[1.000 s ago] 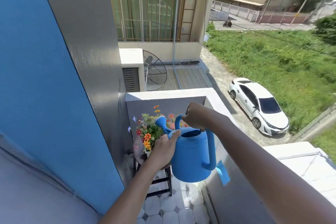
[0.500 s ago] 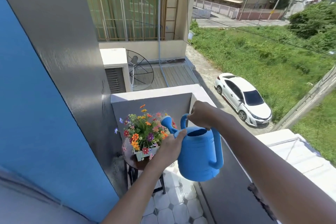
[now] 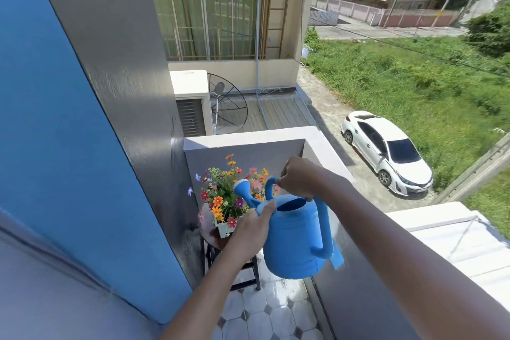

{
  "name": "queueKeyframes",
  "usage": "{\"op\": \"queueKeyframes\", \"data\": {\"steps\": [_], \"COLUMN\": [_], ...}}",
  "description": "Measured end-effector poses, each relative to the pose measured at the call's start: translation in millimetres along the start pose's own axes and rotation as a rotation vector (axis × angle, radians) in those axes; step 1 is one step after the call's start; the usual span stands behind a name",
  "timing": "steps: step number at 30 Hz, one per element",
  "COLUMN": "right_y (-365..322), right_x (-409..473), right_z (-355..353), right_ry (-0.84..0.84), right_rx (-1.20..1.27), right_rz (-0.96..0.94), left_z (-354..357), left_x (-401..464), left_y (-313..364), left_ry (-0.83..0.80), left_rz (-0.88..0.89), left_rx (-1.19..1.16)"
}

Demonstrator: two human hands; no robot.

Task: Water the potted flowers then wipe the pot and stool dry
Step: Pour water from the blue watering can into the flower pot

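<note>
Blue watering can [image 3: 295,240] up in both hands over the balcony corner, spout rose [image 3: 241,186] pointing at the blooms. Right hand [image 3: 299,179] on the top handle, fingers [image 3: 284,183] curled tight around it. Left hand [image 3: 252,229] against the can's left side at the base of the spout, fingers [image 3: 266,208] spread flat on the plastic, cupping rather than gripping. Potted flowers [image 3: 225,193] just beyond the spout, orange, red, pink and purple, in a small white pot [image 3: 222,229] partly hidden behind the left hand. Pot on a dark round stool [image 3: 214,239] with black legs, tucked in the corner against the grey parapet wall [image 3: 248,152]. Wet-looking sheen on the tiled floor [image 3: 276,309] beneath the can. No water visible from the rose. Below and to the right, a white car [image 3: 386,150] on the lane, beside green grass.
</note>
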State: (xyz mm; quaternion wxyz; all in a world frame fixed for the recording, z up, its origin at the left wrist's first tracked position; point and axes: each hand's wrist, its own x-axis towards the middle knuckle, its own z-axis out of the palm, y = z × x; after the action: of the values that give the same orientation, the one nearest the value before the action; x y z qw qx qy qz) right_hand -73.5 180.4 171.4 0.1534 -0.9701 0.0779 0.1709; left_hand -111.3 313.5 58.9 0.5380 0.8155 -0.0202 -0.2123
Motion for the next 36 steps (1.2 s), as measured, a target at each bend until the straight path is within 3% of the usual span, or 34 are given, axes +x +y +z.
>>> {"op": "queueKeyframes", "data": {"steps": [9,18,28,36], "right_y": [-19,-1,39,57], "right_x": [0,-2,-18,-11], "right_z": [19,18,8,4], "right_ry": [-0.037,-0.115,-0.024,0.022], "right_rx": [0.064,-0.017,-0.059,0.044], "right_rz": [-0.072,-0.013,0.072,0.144], "left_z": [-21,4,43,55], "left_x": [-12,-22,-3,9], "left_y": [-21,-22,-2,9], "left_ry": [0.076,-0.033,-0.144,-0.151], "left_rz": [-0.038,-0.058,-0.068,-0.059], "left_rx": [0.012,0.022,0.002,0.017]}}
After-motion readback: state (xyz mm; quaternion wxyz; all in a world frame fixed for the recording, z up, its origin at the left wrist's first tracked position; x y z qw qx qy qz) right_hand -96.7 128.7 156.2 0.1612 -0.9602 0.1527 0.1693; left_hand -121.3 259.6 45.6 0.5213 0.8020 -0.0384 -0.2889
